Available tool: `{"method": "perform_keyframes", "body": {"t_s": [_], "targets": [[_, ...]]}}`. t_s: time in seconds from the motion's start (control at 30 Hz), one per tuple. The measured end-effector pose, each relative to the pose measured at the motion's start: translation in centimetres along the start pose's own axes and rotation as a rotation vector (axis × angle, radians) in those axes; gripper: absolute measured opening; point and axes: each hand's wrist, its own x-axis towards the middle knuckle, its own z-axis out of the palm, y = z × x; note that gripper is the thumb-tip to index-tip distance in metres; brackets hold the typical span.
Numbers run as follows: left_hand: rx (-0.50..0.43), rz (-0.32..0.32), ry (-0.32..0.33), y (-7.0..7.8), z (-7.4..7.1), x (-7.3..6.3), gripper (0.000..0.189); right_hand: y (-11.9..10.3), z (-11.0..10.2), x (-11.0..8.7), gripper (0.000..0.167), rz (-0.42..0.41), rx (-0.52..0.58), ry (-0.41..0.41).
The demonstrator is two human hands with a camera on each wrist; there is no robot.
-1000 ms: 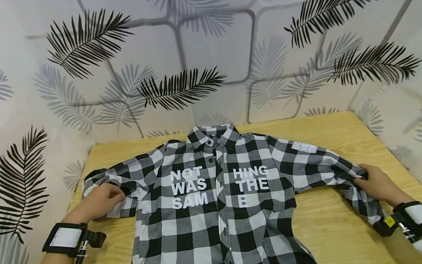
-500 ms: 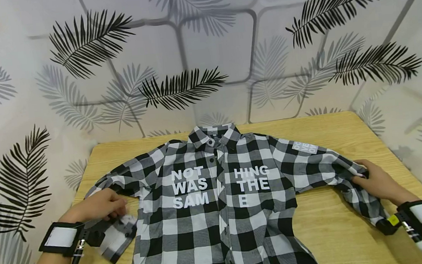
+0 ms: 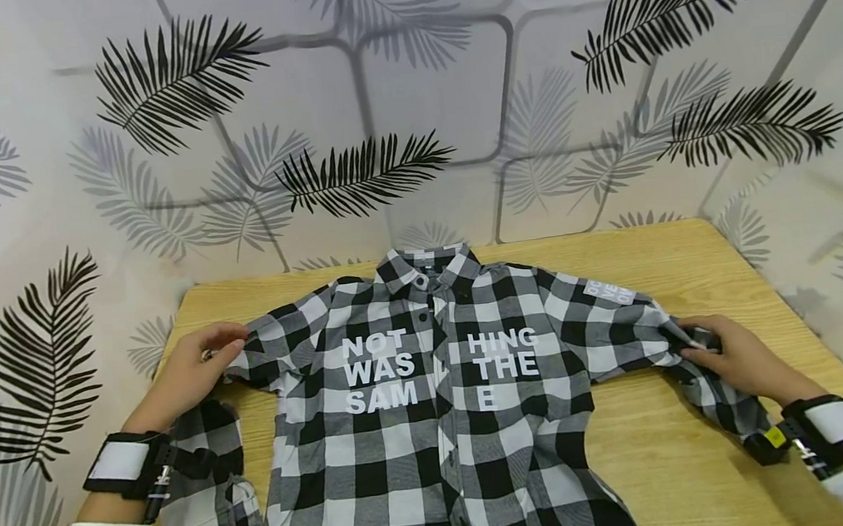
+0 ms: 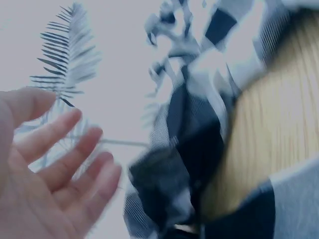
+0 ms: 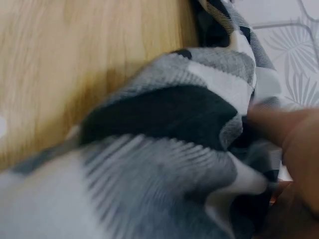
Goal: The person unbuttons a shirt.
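Observation:
A black, grey and white checked button-up shirt (image 3: 392,441) lies front up on the wooden table (image 3: 670,442), with white lettering on both chest sides. The sleeve on the left bends down toward me, its buttoned cuff (image 3: 211,524) lying near the table's left side. Above that bend is my left hand (image 3: 190,367); in the left wrist view its fingers (image 4: 84,144) are spread and hold nothing, beside the sleeve (image 4: 189,124). On the other side, my right hand (image 3: 738,356) pinches the opposite sleeve (image 3: 615,321) partway along. That sleeve's lower part hangs bunched under the right wrist.
Behind the table rises a pale wall (image 3: 436,86) with a leaf pattern, which also runs down both sides. Each wrist carries a strapped-on camera (image 3: 768,441). The shirt's hem runs past the bottom of the head view.
My left hand let the left sleeve's lower part drop down toward me and moved up along the sleeve, its fingers opening. My right hand shifted slightly left with the gripped sleeve.

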Motion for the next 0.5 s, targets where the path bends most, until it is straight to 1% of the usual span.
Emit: {"method": "perform_keyframes", "body": {"t_s": [0.03,0.1,0.17,0.2,0.23,0.3,0.37,0.5], "targets": [[0.043,-0.014,-0.016,-0.4,0.1,0.0,0.037,0.0,0.0,0.0,0.034,-0.001,-0.033,0.008],[0.08,-0.057,-0.108,-1.4,0.3,-0.2,0.042,0.1,0.0,-0.2,0.024,0.02,-0.073,0.004],[0.084,-0.1,-0.192,-2.4,0.5,-0.4,0.047,0.5,-0.1,-0.3,0.022,0.046,-0.104,-0.003],[0.084,-0.118,-0.216,-2.7,0.6,-0.5,0.048,0.5,-0.2,-0.3,0.022,0.058,-0.114,-0.008],[0.082,-0.126,-0.224,-3.0,0.7,-0.6,0.049,0.6,-0.3,-0.3,0.023,0.067,-0.118,-0.013],[0.083,-0.123,-0.213,-2.9,0.8,-0.6,0.049,0.4,-0.3,-0.4,0.025,0.056,-0.13,-0.006],[0.087,-0.102,-0.179,-2.3,0.8,-0.3,0.047,-0.4,-0.3,-0.3,0.031,0.035,-0.145,0.037],[0.067,-0.026,-0.097,-0.4,1.3,0.4,0.038,-3.7,0.2,0.1,0.039,-0.056,-0.139,0.144]]}}
